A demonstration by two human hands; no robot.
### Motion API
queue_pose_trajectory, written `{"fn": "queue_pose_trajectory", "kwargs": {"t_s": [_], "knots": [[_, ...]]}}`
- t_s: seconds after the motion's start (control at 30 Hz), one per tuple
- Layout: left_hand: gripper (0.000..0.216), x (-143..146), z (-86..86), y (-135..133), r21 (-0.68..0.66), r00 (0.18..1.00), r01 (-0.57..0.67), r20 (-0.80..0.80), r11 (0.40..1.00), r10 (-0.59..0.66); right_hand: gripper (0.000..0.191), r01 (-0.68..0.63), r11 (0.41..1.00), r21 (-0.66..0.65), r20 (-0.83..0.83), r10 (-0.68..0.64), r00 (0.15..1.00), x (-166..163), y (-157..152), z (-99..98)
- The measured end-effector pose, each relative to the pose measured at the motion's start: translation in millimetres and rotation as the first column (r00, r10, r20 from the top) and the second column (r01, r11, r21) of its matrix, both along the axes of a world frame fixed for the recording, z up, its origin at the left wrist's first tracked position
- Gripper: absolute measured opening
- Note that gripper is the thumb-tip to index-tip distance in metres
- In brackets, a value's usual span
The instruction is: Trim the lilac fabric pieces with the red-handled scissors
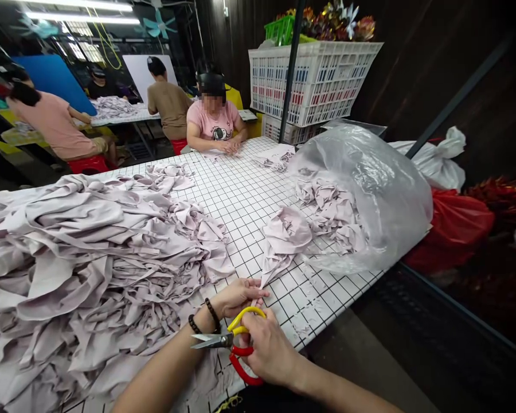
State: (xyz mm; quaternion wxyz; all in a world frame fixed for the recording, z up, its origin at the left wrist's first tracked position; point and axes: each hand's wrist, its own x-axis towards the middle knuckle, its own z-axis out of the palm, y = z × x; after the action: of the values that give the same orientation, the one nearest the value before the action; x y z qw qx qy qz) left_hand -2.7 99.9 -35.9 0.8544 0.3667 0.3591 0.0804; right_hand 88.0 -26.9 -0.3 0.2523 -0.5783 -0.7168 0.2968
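My left hand (236, 296), with dark beaded bracelets on its wrist, pinches the pointed end of a pale pink-grey fabric piece (286, 235). The piece stretches away from the fingers across the grid-lined table (223, 180). In my right hand (270, 347) is a pair of scissors (234, 339) with one yellow and one red handle. Its blades point left, slightly parted, over my left forearm. My right fingertips come close to the fabric end; whether they touch it I cannot tell.
A large heap of similar fabric (81, 258) covers the table's left side. On the right, a clear plastic bag (382, 195) lies open with fabric pieces in its mouth. Across the table sits a person in pink (217, 123). White crates (309, 86) and a red bag (460, 226) stand beyond the table.
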Motion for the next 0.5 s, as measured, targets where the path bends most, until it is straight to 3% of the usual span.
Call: {"fn": "queue_pose_trajectory", "kwargs": {"t_s": [0.17, 0.33, 0.5], "knots": [[0.017, -7, -4.6, -8, -0.130, 0.994, -0.062, 0.079, 0.990, 0.073, 0.019, 0.032, 0.997, -0.068, 0.040, -0.029, 0.999, 11, -7, -2.9], [0.025, -5, -12.7, -19, -0.124, 0.991, -0.087, 0.092, 0.988, 0.099, 0.019, 0.060, 0.988, -0.142, -0.047, -0.067, 0.997, 28, -6, 3.3], [0.027, -4, -9.0, -22, -0.034, 0.995, -0.048, 0.091, 0.998, 0.051, 0.010, 0.353, 0.919, -0.173, -0.176, -0.382, 0.907, 65, 13, -1.7]]}}
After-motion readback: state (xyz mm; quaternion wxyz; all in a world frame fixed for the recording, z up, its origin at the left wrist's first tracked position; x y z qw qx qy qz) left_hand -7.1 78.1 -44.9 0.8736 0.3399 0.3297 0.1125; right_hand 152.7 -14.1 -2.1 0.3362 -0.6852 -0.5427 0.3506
